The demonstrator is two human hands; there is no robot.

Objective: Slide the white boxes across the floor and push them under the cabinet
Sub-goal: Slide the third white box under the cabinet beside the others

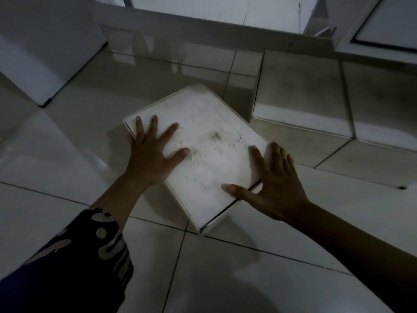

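Observation:
A flat white box (209,145) with a dusty, smudged lid lies at an angle on the tiled floor in the middle of the view. My left hand (153,152) rests flat on its left side, fingers spread and straight. My right hand (273,184) lies against the box's right near edge, thumb on the lid and fingers straight along the side. A white cabinet (45,48) stands at the upper left, raised slightly off the floor.
A tiled step (300,96) rises just right of the box and runs toward the right edge. A white door frame and wall base (203,21) cross the top. Pale floor tiles (225,279) spread toward me. My patterned dark sleeve (74,256) fills the lower left.

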